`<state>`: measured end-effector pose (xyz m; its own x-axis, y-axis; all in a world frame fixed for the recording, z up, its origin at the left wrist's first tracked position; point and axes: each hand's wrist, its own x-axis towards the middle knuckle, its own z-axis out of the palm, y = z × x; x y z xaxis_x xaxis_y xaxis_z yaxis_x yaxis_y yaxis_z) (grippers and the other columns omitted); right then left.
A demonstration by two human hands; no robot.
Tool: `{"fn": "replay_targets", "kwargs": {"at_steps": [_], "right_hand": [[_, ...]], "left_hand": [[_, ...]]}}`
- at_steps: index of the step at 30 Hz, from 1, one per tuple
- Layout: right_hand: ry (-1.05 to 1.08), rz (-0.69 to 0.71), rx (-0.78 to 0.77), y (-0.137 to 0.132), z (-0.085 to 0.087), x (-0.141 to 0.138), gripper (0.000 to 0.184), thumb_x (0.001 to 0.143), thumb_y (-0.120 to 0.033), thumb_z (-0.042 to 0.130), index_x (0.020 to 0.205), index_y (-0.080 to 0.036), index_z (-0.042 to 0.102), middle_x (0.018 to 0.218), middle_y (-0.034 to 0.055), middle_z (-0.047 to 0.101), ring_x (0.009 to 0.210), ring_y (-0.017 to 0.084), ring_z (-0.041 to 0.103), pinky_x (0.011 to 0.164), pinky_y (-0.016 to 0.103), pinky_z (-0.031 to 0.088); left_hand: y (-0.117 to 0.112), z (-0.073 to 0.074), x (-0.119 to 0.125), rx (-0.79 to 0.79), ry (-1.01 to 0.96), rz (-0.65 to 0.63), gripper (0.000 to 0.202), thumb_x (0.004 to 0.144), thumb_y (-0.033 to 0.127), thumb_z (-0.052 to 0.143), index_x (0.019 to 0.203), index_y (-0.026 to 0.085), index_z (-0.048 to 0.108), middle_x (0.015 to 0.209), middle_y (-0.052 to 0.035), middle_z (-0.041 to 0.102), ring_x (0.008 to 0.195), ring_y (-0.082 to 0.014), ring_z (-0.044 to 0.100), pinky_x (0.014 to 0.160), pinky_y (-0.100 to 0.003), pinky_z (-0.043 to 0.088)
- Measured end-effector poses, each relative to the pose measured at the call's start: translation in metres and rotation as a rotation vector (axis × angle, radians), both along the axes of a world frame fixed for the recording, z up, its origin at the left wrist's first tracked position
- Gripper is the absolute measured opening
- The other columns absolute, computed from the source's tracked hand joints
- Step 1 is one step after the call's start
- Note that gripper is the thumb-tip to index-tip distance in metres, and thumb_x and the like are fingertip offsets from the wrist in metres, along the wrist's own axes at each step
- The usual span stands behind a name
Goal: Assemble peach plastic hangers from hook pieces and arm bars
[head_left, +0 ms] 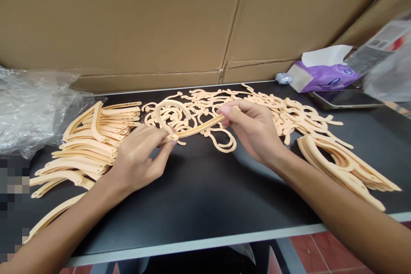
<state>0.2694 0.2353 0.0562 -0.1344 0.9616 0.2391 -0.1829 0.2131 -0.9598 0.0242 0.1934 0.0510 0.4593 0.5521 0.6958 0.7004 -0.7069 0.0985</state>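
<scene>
Left hand [141, 150] pinches one end of a long, peach-coloured plastic strip [205, 126], just where a round, peach plastic hook [158, 113] meets it. Right hand [253, 126] grips near its other end. Both are over the middle of the flat, black desk [205, 209]. Curly peach plastic hooks [295, 117] lie toward the back edge, bent peach plastic arms [93, 146] near the left edge; plenty looks undone. Stacked peach plastic pieces [372, 177] near the right edge may be finished; I can't tell.

Left hand [139, 156] and right hand [252, 126] are seen bare, as are left forearm [75, 218] and right forearm [321, 201] out to view edge, both slim and tapered, with a short thumbnail [226, 109] shown on the right.
</scene>
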Motion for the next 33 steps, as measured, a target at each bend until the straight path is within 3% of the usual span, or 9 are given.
{"fn": "replay_targets", "kwargs": {"at_steps": [3,9,18,27,33], "right_hand": [[0.03,0.128,-0.073,-0.006,0.001,-0.005,0.015,0.078,-0.034,0.079,0.08,-0.02,0.073,0.066,-0.0024,0.065,0.063,0.01,0.057,0.061,0.024,0.046],[-0.214,0.345,-0.188,-0.021,0.008,-0.012,0.02,0.077,-0.036,0.077,0.076,-0.016,0.072,0.068,0.0021,0.07,0.059,0.012,0.06,0.058,0.025,0.05],[-0.283,0.121,-0.172,-0.013,0.015,-0.005,0.007,0.072,-0.021,0.069,0.074,-0.016,0.074,0.062,0.0002,0.069,0.054,0.012,0.06,0.053,0.024,0.049],[-0.291,0.106,-0.172,-0.012,0.016,-0.003,0.006,0.068,-0.017,0.067,0.068,-0.016,0.073,0.061,0.0002,0.068,0.052,0.011,0.057,0.049,0.022,0.044],[-0.301,0.167,-0.134,-0.016,0.017,-0.004,0.007,0.069,-0.015,0.066,0.067,-0.016,0.072,0.062,-0.0001,0.068,0.054,0.011,0.058,0.049,0.022,0.043]], "left_hand": [[-0.005,0.0,0.004,0.016,-0.015,-0.032,0.013,0.088,0.007,0.066,0.081,0.015,0.058,0.079,-0.0043,0.07,0.07,-0.0158,0.066,0.067,-0.028,0.05],[-0.01,-0.006,0.011,0.053,-0.006,-0.108,0.017,0.085,0.004,0.069,0.096,0.015,0.062,0.087,-0.0038,0.073,0.076,-0.0167,0.068,0.073,-0.03,0.052],[-0.014,-0.009,0.015,-0.078,0.026,-0.189,0.022,0.089,0.007,0.065,0.111,0.011,0.062,0.103,-0.0123,0.072,0.087,-0.0208,0.066,0.08,-0.036,0.054],[-0.013,-0.013,0.013,-0.113,0.034,-0.21,0.02,0.088,0.003,0.065,0.107,0.011,0.063,0.091,-0.011,0.073,0.083,-0.0202,0.067,0.077,-0.036,0.054],[-0.009,-0.013,0.011,-0.03,0.017,-0.277,0.026,0.088,0.006,0.066,0.113,0.011,0.062,0.097,-0.0138,0.074,0.09,-0.0237,0.07,0.08,-0.039,0.058]]}}
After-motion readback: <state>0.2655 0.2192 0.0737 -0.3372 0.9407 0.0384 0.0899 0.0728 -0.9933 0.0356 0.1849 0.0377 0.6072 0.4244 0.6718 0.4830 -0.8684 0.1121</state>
